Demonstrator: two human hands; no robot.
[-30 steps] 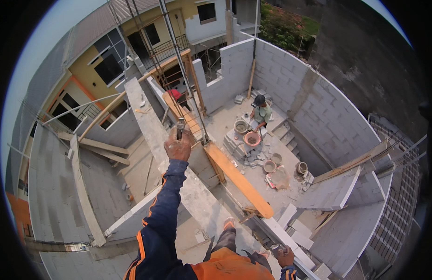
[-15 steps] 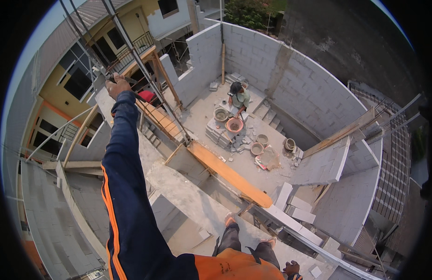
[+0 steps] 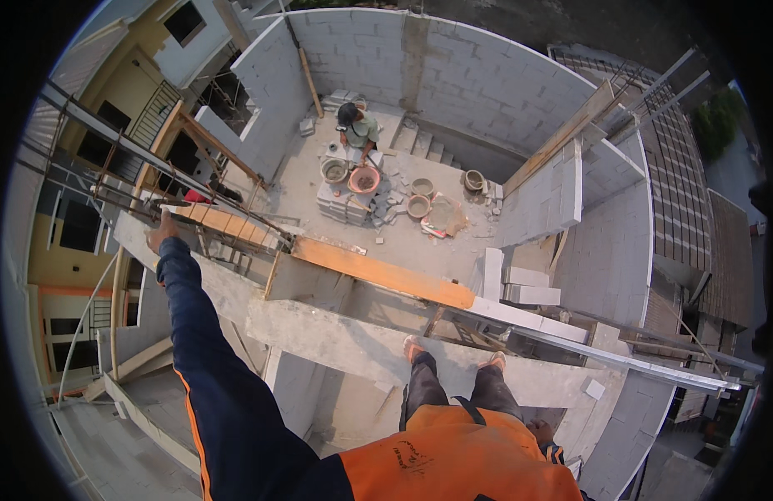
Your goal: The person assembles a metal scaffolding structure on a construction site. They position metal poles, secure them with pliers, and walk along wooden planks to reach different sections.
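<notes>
My left arm, in a dark blue sleeve with orange stripes, is stretched out to the far left. At its end my left hand [image 3: 163, 234] has a finger extended, with nothing visible in its grasp. It is at the edge of the concrete beam [image 3: 215, 271], beside the end of the slatted wooden boards [image 3: 219, 221]. A long metal bar frame [image 3: 165, 171] slants just beyond it. My right hand [image 3: 540, 432] hangs low beside my hip, small and dark, its fingers unclear. My bare feet [image 3: 413, 346] stand on the concrete beam.
An orange-brown plank [image 3: 378, 271] runs along the beam's far side, with drops beside it. Below, a person [image 3: 357, 129] works by a red basin [image 3: 364, 179] and buckets [image 3: 420, 188]. Grey block walls [image 3: 503, 75] enclose that floor; stairs [image 3: 424, 142] descend there. Loose white blocks [image 3: 528, 284] lie right.
My view has swung left and down, so the scene sits further left. My left hand has left the upright metal bars and is lower, by the boards' end, a finger extended.
</notes>
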